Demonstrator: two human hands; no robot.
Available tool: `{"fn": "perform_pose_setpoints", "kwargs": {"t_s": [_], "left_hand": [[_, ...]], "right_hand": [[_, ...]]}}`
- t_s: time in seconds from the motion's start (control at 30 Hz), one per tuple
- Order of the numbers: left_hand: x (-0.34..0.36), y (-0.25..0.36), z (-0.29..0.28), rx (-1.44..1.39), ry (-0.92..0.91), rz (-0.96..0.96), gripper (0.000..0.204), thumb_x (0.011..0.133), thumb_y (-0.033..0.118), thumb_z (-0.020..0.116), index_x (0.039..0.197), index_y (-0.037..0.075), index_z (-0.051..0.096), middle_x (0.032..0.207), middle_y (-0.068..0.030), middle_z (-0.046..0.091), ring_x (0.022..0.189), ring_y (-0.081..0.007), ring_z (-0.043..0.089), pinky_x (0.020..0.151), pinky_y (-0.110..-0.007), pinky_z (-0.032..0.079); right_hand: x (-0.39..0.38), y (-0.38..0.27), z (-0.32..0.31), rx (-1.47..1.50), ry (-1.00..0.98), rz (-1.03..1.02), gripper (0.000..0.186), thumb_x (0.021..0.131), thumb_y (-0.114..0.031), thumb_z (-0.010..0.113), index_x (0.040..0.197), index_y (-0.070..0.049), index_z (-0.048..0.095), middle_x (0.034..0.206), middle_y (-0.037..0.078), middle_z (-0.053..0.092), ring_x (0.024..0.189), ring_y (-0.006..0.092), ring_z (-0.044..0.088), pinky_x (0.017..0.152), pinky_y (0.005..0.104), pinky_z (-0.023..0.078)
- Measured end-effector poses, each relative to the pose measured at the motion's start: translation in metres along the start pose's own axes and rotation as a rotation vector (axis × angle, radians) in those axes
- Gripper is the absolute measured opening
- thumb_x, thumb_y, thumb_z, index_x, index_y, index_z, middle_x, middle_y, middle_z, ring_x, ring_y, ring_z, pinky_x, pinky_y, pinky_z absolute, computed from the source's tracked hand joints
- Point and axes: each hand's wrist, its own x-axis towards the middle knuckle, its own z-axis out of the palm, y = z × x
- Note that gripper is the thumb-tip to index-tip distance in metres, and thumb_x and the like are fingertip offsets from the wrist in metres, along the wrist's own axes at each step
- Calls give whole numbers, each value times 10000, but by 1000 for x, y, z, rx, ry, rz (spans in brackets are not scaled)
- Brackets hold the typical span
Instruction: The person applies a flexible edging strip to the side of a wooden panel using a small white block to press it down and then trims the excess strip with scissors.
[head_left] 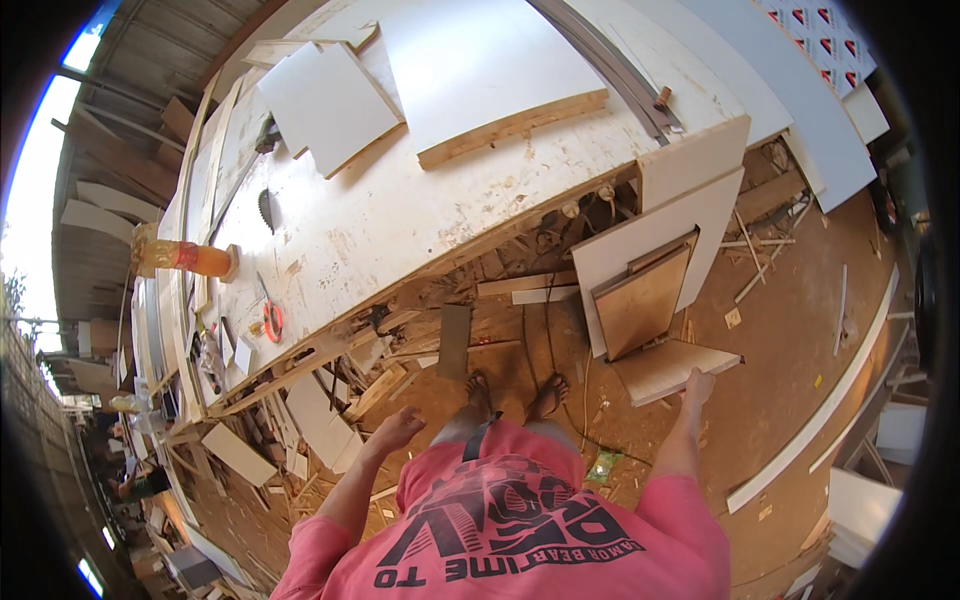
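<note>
My right hand [698, 384] grips the near edge of a light wooden board [665, 368], which tilts out low at my right. Behind it a brown wooden panel [645, 300] leans against a larger white board [712, 225] propped at the table's corner. My left hand [402, 428] hangs in the air left of my body, fingers curled in, with nothing visible in it. Nearest to it are a pale board [325, 425] and wood offcuts on the floor.
On the white worktable [400, 230] lie white panels [490, 70], red-handled scissors [271, 318], a dark curved blade [265, 210] and an orange-filled bottle [205, 260]. Scrap wood [375, 390] litters the floor under the table. Cables [590, 390] run near my feet. A long white strip [820, 415] lies right.
</note>
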Motion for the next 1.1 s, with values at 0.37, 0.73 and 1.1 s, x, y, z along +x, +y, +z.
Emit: {"fn": "perform_pose_setpoints", "kwargs": {"t_s": [0.37, 0.73, 1.1], "left_hand": [[18, 66, -38, -270, 79, 294, 456, 924, 302, 564, 1268, 6, 528, 1087, -190, 652, 1033, -280, 626, 891, -357, 473], [159, 175, -279, -744, 391, 527, 434, 966, 294, 509, 1266, -20, 517, 1106, -136, 616, 1005, -219, 609, 857, -343, 488], [240, 276, -251, -350, 609, 654, 576, 836, 253, 639, 1275, -71, 456, 1174, -223, 502, 1123, -348, 474, 960, -414, 406]], "right_hand": [[-3, -94, 49, 182, -301, 4, 426, 931, -307, 577, 1206, -19, 426, 934, 170, 554, 690, 277, 606, 467, 384, 512], [-129, -26, 36, 28, -461, 26, 287, 941, -245, 523, 1155, -53, 506, 889, 86, 556, 698, 190, 631, 529, 319, 548], [-291, -193, 44, 202, -403, -355, 259, 984, -188, 506, 1183, -28, 549, 957, 87, 617, 790, 148, 643, 665, 269, 535]]}}
